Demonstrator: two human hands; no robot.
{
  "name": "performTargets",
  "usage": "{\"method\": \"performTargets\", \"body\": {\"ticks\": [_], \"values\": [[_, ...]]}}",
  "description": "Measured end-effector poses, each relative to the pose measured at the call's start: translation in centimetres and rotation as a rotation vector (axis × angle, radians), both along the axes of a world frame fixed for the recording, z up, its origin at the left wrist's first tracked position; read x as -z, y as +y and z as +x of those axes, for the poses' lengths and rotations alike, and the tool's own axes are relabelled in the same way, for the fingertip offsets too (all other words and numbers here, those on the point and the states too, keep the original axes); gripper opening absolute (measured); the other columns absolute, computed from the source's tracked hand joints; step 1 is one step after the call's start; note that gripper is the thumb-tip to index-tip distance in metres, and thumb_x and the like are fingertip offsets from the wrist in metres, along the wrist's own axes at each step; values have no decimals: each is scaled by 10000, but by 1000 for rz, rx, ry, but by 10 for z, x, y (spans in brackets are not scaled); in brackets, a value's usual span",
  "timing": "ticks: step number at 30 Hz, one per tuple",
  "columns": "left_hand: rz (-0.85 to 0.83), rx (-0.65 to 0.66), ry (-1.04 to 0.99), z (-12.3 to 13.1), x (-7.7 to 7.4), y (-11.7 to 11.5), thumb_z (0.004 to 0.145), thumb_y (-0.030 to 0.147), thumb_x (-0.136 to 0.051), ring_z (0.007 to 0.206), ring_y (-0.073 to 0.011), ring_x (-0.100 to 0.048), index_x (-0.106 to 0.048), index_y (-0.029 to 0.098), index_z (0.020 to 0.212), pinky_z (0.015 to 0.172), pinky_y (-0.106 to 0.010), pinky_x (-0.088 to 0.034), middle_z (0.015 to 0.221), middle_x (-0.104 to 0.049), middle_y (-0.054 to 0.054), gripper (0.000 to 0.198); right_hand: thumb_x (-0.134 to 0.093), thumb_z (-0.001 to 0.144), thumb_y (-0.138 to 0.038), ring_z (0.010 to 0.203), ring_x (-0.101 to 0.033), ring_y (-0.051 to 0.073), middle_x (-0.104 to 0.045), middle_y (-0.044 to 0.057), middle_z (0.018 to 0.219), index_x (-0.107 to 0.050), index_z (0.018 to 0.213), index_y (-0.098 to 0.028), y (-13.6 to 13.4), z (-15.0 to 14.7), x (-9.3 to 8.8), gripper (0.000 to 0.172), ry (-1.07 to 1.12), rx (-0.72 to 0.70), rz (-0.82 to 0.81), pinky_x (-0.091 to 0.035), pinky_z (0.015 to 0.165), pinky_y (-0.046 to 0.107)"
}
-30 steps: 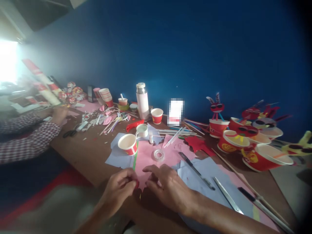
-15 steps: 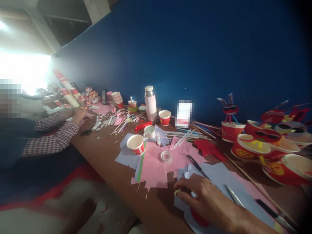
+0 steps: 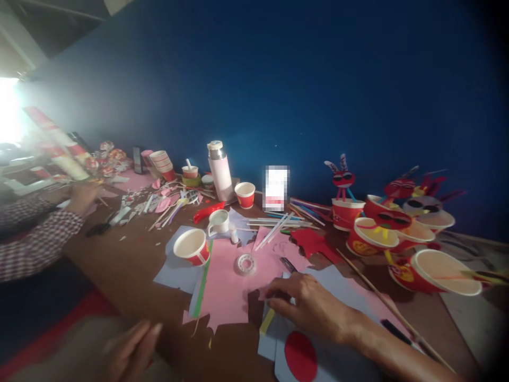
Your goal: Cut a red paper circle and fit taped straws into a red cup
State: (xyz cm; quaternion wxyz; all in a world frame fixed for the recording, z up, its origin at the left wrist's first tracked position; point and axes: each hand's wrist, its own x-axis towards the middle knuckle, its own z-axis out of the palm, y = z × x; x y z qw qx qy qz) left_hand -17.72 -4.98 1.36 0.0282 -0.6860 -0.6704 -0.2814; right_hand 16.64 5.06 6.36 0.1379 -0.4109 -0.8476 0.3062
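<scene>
My right hand (image 3: 308, 302) is over the near end of the table, thumb and forefinger closed on the top of a yellow paper strip (image 3: 267, 321). Beneath it lie pale blue paper sheets (image 3: 330, 278). A red paper oval (image 3: 301, 356) rests on the blue paper below my wrist. Behind my knuckles a black pen (image 3: 288, 265) is partly hidden. My left hand (image 3: 133, 347) hangs low, off the table edge, smeared by motion; its grip is unclear. Pink paper (image 3: 226, 297) with a tape roll (image 3: 246, 263) lies beyond my right fingertips.
A red-and-white paper cup (image 3: 191, 246), a white mug (image 3: 218, 222) and a pink thermos (image 3: 221, 175) stand farther back. Cups with paper figures (image 3: 344, 180) crowd the right. A thin stick (image 3: 377, 294) lies diagonally. At left, a co-worker's checked sleeve (image 3: 47, 246) reaches over paper scraps (image 3: 139, 204).
The view has swung right, so the table's things sit farther left. My right hand has shifted, baring the red oval and more of the yellow strip. More of my left hand shows.
</scene>
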Motion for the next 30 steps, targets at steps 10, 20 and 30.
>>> {"method": "performTargets", "body": {"ticks": [10,20,30], "values": [[8,856,-18,159,-36,128,859,199,-435,525,-99,-349,-310,194,563,535,-248,-291,527,-363,40,322,-483,874,-213,785,-642,152,-713,12,873,-675,896,-224,59,35,37,193,-201,205,429,-446,689,228],[57,860,-168,160,6,151,837,164,-422,512,-104,-323,-216,206,576,531,-262,-254,507,-322,41,335,-474,810,-36,1006,-491,232,-631,71,1011,-601,1062,-203,138,14,49,328,-357,25,628,-360,875,372],[-94,868,-225,153,18,155,839,150,-398,530,-107,-305,-164,209,618,544,-265,-248,541,-291,42,327,-481,862,-153,861,-569,209,-646,58,866,-632,936,-194,126,52,43,173,-432,123,657,-378,779,332]]}}
